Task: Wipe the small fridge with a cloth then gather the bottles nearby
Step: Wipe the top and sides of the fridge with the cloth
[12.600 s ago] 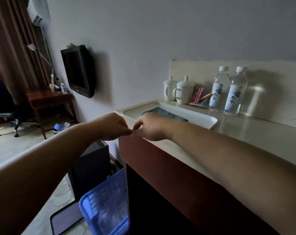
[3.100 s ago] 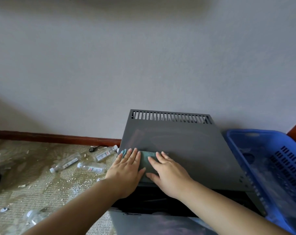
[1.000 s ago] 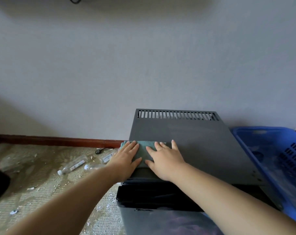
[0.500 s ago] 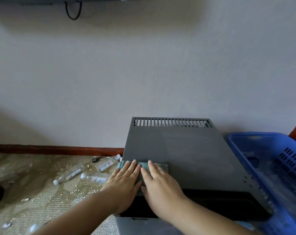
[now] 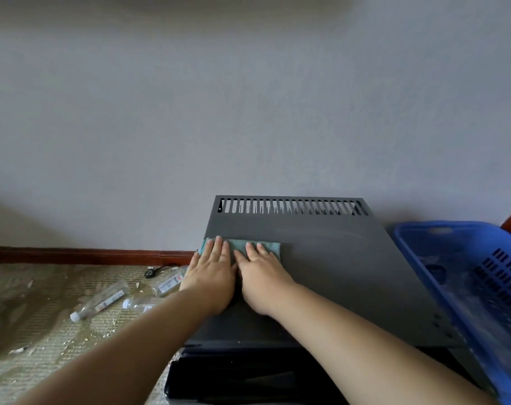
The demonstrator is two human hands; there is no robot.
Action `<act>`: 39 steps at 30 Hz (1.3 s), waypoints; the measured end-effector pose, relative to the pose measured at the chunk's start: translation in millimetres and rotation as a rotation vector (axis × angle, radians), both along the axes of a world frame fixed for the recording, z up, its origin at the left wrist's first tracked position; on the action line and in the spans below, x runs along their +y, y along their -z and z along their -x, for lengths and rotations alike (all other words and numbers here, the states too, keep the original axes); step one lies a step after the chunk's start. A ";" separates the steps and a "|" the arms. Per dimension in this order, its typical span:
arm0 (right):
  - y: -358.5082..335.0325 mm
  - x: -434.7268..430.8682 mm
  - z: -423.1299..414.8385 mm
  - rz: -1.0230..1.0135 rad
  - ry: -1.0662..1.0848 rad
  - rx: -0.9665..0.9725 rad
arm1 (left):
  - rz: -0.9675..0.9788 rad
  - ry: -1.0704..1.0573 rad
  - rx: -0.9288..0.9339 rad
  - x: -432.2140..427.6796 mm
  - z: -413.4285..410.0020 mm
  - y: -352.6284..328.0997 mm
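Change: half a second back the cloth (image 5: 267, 247) sat near the front-left corner of the fridge top (image 5: 342, 273). Now it's pushed up the left edge, closer to the vent slots (image 5: 292, 206) at the back.
Left hand (image 5: 212, 277): flat on the cloth, fingers straight and close together, pressing down at the top's left edge.
Right hand (image 5: 260, 277): flat too, fingers slightly spread, thumb side by side with the left hand's.
Cloth now: teal, on the left side of the fridge top, a strip of it showing past the fingertips.
Bottles (image 5: 100, 301): three lying on the carpet (image 5: 29, 323) left of the fridge, well apart from both hands.
Hidden: most of the cloth is under the palms; the nearest bottle is partly behind the left forearm.
Cut off: the blue basket (image 5: 409, 239) runs out of the right edge, contents too murky to name. The fridge front is dark and clipped at the bottom.
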State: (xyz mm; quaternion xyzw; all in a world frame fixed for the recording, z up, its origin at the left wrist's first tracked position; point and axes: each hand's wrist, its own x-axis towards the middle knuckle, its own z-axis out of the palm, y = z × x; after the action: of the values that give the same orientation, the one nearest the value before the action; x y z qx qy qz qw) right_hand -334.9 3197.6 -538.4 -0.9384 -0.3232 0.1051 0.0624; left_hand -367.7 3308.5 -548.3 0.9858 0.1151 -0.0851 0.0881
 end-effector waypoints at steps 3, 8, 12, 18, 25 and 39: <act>3.9 6.3 -29.2 -0.026 -0.020 -0.012 | 0.023 0.021 -0.009 15.2 -26.8 3.6; 11.1 18.9 -75.0 -0.093 -0.002 -0.015 | 0.028 0.026 -0.051 28.4 -68.1 9.0; 13.5 25.7 -110.4 -0.101 0.013 -0.001 | 0.022 0.023 -0.048 35.8 -100.7 9.7; 20.8 33.5 -140.7 -0.118 0.038 0.010 | 0.036 0.012 -0.058 40.3 -127.8 10.2; 22.7 38.4 -148.1 -0.118 0.069 0.003 | 0.075 -0.042 -0.140 37.9 -131.9 18.0; 13.6 6.0 -69.5 -0.140 0.035 0.035 | 0.114 -0.016 -0.112 10.2 -52.1 -0.2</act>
State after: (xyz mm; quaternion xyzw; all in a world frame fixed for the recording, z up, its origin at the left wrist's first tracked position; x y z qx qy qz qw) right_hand -265.4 3203.6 -552.0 -0.9353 -0.3122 0.0974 0.1351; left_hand -315.6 3318.7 -548.1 0.9814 0.1126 -0.0354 0.1511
